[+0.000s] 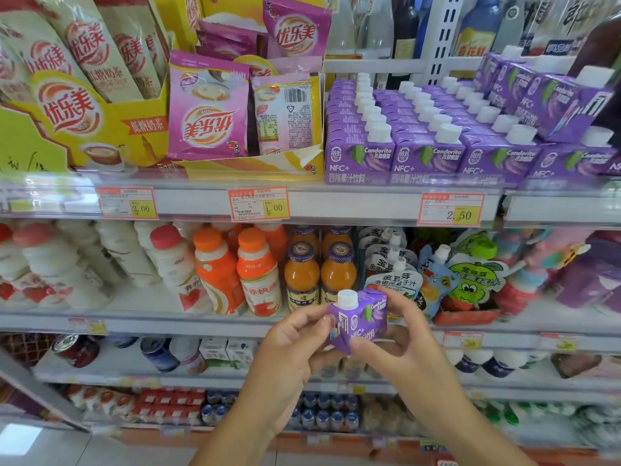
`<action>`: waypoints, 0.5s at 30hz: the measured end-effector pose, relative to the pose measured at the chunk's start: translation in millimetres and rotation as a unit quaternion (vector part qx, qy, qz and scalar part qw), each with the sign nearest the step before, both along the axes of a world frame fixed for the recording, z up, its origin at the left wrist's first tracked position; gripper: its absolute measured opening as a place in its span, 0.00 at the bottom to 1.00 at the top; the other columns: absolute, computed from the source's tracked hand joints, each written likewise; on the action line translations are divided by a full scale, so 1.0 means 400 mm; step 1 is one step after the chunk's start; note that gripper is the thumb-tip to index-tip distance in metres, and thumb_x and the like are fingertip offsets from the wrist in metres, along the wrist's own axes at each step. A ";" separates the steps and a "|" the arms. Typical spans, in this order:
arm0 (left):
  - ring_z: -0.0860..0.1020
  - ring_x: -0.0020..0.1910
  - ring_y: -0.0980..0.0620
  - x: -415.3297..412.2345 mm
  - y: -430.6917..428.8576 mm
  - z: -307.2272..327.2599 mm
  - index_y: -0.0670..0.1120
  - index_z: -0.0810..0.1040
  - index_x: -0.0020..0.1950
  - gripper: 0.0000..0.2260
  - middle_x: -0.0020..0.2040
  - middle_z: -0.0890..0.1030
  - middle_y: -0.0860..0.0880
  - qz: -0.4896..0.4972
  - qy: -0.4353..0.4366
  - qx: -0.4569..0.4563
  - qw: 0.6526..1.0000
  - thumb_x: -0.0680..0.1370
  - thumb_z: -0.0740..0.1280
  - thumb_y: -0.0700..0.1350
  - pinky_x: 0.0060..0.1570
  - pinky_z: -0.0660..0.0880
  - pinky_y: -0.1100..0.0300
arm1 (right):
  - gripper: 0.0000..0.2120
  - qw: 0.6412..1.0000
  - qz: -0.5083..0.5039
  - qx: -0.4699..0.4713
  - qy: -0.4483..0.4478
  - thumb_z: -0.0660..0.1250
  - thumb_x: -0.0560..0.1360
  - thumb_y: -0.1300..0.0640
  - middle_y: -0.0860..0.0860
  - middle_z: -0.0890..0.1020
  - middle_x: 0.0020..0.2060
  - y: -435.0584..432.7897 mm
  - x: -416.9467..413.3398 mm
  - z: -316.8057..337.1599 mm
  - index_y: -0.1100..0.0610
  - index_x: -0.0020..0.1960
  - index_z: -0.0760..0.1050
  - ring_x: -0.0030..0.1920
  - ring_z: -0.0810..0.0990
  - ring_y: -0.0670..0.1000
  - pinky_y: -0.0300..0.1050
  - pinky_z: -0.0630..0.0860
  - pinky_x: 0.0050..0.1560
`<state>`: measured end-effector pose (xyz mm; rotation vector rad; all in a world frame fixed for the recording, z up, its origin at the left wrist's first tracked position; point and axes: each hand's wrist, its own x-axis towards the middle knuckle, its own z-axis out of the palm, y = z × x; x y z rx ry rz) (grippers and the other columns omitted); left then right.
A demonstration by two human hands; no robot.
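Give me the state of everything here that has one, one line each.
purple carton, tilted, white cap on, held in both hands.
left hand, pinches the purple carton's side.
right hand, grips the purple carton.
shelf cartons, upright in rows, capped.
pink sachet, standing upside down.

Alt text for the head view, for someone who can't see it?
A small purple carton with a white cap is held before shop shelves: the left hand pinches its left edge, the right hand grips its right side. Matching cartons fill the upper right shelf; bottled drinks stand below.
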<state>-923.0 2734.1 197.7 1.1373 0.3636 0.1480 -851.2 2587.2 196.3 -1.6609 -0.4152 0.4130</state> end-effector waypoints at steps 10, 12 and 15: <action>0.81 0.60 0.49 0.002 0.012 -0.008 0.47 0.78 0.65 0.19 0.60 0.83 0.49 -0.033 0.007 0.044 0.998 0.74 0.68 0.48 0.56 0.79 0.53 | 0.26 0.993 0.058 0.069 0.081 0.73 0.68 0.52 0.40 0.82 0.54 -0.020 -0.002 0.024 0.47 0.63 0.71 0.52 0.83 0.45 0.39 0.80 0.48; 0.80 0.61 0.48 0.005 0.014 -0.009 0.49 0.75 0.68 0.22 0.62 0.82 0.50 -0.062 0.015 0.059 0.996 0.74 0.69 0.49 0.62 0.76 0.50 | 0.18 0.986 0.076 0.090 0.120 0.72 0.73 0.53 0.48 0.84 0.53 -0.022 -0.005 0.017 0.51 0.62 0.74 0.53 0.83 0.51 0.46 0.81 0.51; 0.81 0.58 0.44 0.004 0.009 -0.007 0.46 0.78 0.65 0.20 0.60 0.83 0.46 -0.072 0.008 0.054 0.996 0.74 0.70 0.48 0.62 0.76 0.48 | 0.16 0.971 0.070 0.135 0.183 0.65 0.76 0.53 0.56 0.85 0.52 -0.019 -0.005 0.010 0.56 0.61 0.77 0.50 0.83 0.56 0.50 0.82 0.49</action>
